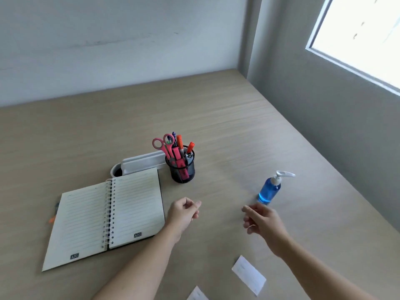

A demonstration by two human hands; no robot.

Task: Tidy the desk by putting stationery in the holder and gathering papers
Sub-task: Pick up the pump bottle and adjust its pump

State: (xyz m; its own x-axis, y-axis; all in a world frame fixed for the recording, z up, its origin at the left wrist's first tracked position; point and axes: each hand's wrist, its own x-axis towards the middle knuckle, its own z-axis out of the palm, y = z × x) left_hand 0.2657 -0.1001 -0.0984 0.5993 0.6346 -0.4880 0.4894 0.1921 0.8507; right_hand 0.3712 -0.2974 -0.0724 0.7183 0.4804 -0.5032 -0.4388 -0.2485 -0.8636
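From the head camera, a light wood-grain counter (pixel 216 118) runs into a corner under a window (pixel 363 33). A black mesh holder (pixel 183 169) stands upright near the middle, filled with pink-handled scissors (pixel 163 145), a pink highlighter (pixel 178 158) and orange-capped markers (pixel 190 147). Just behind it lies a white tray (pixel 140 162). An open spiral notebook (pixel 108 215) lies flat to the left of the holder, with something orange (pixel 52 219) peeking out at its left edge. A blue pump bottle (pixel 269 190) stands to the right. Two paper slips lie near the front edge: one slip (pixel 249 274) and another slip (pixel 198 294), partly cut off. The left hand (pixel 184 213) hovers beside the notebook with its fingers (pixel 195 205) loosely curled around nothing. The right hand (pixel 263 220) hovers near the bottle, fingers (pixel 247 210) half bent, empty.
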